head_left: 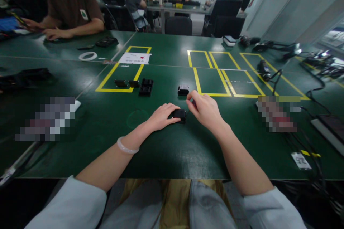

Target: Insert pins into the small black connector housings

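A small black block-like part (180, 115) rests on the green table, and my left hand (163, 115) grips it from the left between thumb and fingers. My right hand (203, 109) is just to the right of that part and a little above it, its fingertips pinched together; whatever they hold is too small to make out. Just beyond my hands stands another black part with a light top (183, 89). Farther left are a black two-section part (146, 87) and two thin upright black pieces, one (121, 83) beside the other (134, 83).
Yellow tape outlines (212, 94) mark the green table (161, 157). A printed sheet (135, 58) and a white tape roll (87, 56) lie at the back left. Cables and black devices (264, 70) are at the right. A person (72, 10) works across the table at the left.
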`<state>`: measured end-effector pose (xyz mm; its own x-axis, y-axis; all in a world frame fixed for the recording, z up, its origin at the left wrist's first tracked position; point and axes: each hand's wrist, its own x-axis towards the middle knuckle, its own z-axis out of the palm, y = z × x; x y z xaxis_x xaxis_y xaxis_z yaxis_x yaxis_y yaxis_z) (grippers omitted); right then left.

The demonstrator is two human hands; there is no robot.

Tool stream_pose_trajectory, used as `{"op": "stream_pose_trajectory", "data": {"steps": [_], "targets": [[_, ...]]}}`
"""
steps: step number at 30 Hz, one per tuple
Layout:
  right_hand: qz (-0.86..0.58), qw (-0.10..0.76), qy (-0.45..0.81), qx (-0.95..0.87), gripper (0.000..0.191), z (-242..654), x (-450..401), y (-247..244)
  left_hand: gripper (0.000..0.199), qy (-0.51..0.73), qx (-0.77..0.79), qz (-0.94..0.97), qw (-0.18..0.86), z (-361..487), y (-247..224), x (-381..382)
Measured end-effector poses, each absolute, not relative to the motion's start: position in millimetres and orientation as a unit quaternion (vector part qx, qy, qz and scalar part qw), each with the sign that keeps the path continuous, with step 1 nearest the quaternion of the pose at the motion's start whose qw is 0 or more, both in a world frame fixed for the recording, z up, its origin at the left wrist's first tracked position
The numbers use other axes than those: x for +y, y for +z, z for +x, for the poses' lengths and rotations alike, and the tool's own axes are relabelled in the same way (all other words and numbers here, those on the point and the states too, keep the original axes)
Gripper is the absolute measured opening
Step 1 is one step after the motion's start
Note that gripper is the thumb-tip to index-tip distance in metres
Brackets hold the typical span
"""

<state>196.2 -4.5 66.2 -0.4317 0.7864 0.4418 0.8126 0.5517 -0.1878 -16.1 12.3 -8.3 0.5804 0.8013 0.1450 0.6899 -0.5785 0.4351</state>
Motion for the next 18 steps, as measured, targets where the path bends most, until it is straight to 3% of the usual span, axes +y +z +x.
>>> {"op": "stream_pose_trajectory", "data": {"steps": [18], "targets": [[-0.462, 0.269, -0.021, -0.845, 0.017, 196.4, -6.2, 64.6, 0.042, 0.171, 0.424, 0.874, 0.166, -17.1, -10.9, 13.5]]}}
